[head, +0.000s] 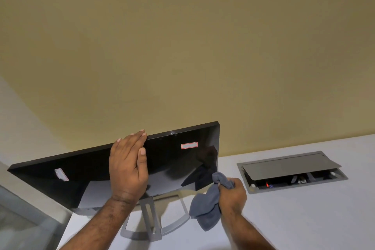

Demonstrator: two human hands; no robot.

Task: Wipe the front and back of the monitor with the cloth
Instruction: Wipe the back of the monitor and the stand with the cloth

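Note:
A black monitor (172,160) stands on a grey metal stand (150,219) on the white desk, its dark glossy screen facing me and tilted back. My left hand (128,165) grips its top edge near the middle, fingers over the rim and thumb on the screen. My right hand (231,194) is shut on a bunched grey cloth (207,207), held at the screen's lower right corner. Most of the cloth hangs down below my fist. The monitor's back is hidden.
A grey cable box (292,170) is set into the white desk (304,219) to the right, its lid half open over sockets. A tan wall (182,46) rises close behind the monitor. The desk's left edge drops off beside a glass panel (24,221).

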